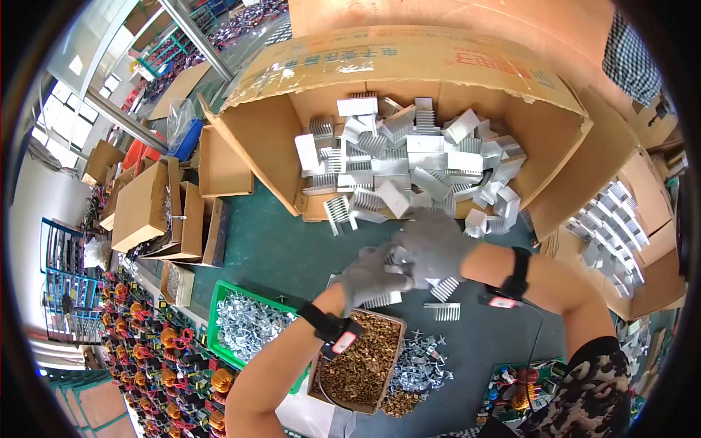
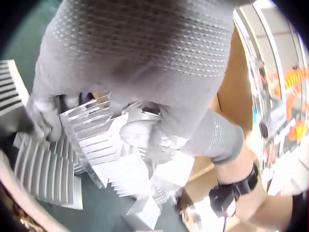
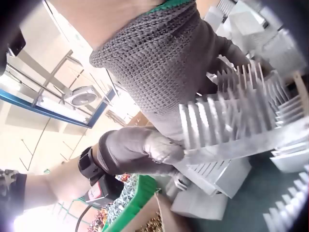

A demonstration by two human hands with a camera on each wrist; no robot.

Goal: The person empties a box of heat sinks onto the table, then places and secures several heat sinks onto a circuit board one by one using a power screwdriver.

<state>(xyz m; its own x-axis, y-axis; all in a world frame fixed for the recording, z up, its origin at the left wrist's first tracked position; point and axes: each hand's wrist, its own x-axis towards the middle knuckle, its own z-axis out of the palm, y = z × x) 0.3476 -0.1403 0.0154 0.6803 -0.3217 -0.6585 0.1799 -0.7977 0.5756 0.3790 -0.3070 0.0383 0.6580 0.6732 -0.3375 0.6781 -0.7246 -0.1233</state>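
Observation:
Both hands wear grey gloves and meet over the dark green table in the head view. The left hand (image 1: pixel 374 279) curls its fingers over silver finned heat sinks, one of which (image 2: pixel 89 135) shows beneath the fingers in the left wrist view. Close against it, the right hand (image 1: pixel 437 247) grips a heat sink (image 3: pixel 231 130), its fins facing up in the right wrist view. The palms hide part of the metal. Beside the hands, a loose heat sink (image 1: pixel 442 312) lies on the table.
A large cardboard box (image 1: pixel 266 146) full of heat sinks lies open behind the hands. Nearer are a green bin (image 1: pixel 214 321) of metal clips, a small box (image 1: pixel 393 363) of brass-coloured screws and a loose clip pile (image 1: pixel 421 369). A circuit board (image 1: pixel 504 390) sits front right.

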